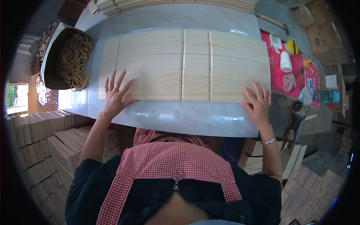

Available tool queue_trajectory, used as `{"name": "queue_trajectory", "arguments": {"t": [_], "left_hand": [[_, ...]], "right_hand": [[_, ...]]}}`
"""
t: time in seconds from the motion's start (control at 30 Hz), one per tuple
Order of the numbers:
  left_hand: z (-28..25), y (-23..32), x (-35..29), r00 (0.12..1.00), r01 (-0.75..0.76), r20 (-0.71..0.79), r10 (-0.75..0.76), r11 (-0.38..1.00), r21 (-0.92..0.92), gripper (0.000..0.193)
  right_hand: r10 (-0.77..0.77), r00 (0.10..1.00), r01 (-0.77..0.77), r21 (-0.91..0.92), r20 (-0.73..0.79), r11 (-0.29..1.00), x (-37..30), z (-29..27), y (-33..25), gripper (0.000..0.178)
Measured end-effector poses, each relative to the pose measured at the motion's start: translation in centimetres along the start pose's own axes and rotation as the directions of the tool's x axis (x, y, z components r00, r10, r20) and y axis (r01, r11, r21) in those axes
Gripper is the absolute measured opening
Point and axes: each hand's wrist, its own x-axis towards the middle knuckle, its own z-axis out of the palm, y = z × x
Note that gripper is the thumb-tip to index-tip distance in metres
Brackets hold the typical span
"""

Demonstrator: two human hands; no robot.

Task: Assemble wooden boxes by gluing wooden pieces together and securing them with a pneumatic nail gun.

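A wide, pale wooden panel (150, 63) lies flat on a grey marble-patterned table (180, 116). Narrow grooves or joints run across it from front to back, two near the middle and one toward the left end. My left hand (115, 96) rests on the panel's front left part, fingers spread, thumb along the near edge. At the front right corner, my right hand (258, 101) lies with its fingers stretched out on the wood. Neither hand grips anything.
A bin (50, 63) of tan strips (77, 56) stands at the left. Stacked boards (176, 5) line the far edge. On the right, a hammer (272, 23) lies behind a red mat (275, 71) with a white bottle (285, 62). Wooden pieces (41, 127) are piled at lower left.
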Motion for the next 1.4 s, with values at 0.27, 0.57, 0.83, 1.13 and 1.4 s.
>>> {"name": "queue_trajectory", "arguments": {"t": [0.27,0.57,0.83,1.13,1.4], "left_hand": [[2.7,-0.9,4.5,0.987,0.162,-0.016,-0.162,0.977,0.141,0.059],[-0.9,1.3,1.9,0.965,0.127,0.221,-0.144,0.988,0.091,0.076],[-2.4,-7.1,-2.0,0.996,0.083,-0.048,-0.073,0.963,0.257,0.057],[-4.8,-1.8,-3.9,0.963,0.227,0.173,-0.206,0.967,-0.112,0.010],[-2.7,1.6,0.5,0.964,0.183,0.188,-0.188,0.982,0.045,0.017]], "right_hand": [[0.031,0.994,-0.042,-0.108,-0.106,0.993,4.0,2.5,0.2,0.052],[-0.029,0.997,0.039,-0.138,0.075,0.990,0.0,0.0,-1.5,0.045],[-0.019,0.999,0.026,-0.152,0.049,0.988,0.8,-4.5,-1.2,0.033],[0.056,0.979,-0.112,-0.292,-0.196,0.950,2.5,-3.5,-0.3,0.021],[0.179,0.977,-0.199,-0.177,-0.119,0.964,5.2,-0.8,-6.9,0.017]]}}
